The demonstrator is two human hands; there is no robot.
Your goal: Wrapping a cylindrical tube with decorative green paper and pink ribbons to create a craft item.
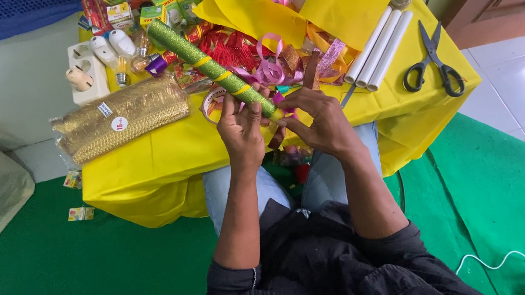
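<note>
The green glitter roll (209, 66) runs diagonally from far left to its near end between both hands, left hand (240, 130) curled around it, right hand (319, 120) apparently pinching the tip.

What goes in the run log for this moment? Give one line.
left hand: grips green glitter roll | right hand: at roll's near end | scissors: on yellow table

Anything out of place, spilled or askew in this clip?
Two small packets lie on the green floor beside the yellow table, off the craft pile. The green roll in both hands simply slants. Nothing looks damaged.
</note>
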